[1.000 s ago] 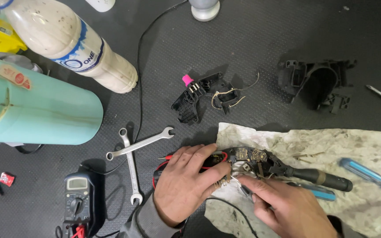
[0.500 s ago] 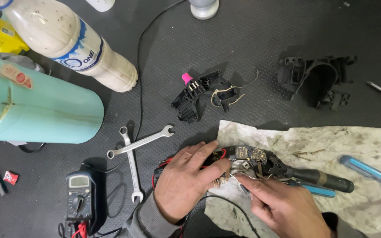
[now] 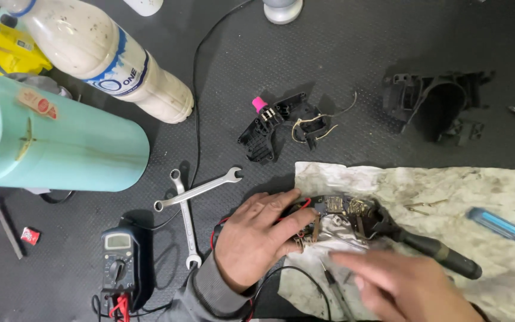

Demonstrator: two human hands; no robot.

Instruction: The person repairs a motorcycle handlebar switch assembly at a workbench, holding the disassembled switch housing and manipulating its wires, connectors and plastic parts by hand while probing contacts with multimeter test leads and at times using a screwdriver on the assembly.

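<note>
Bare hands, no gloves; a grey knit sleeve cuff [image 3: 201, 292] at the left wrist
</note>
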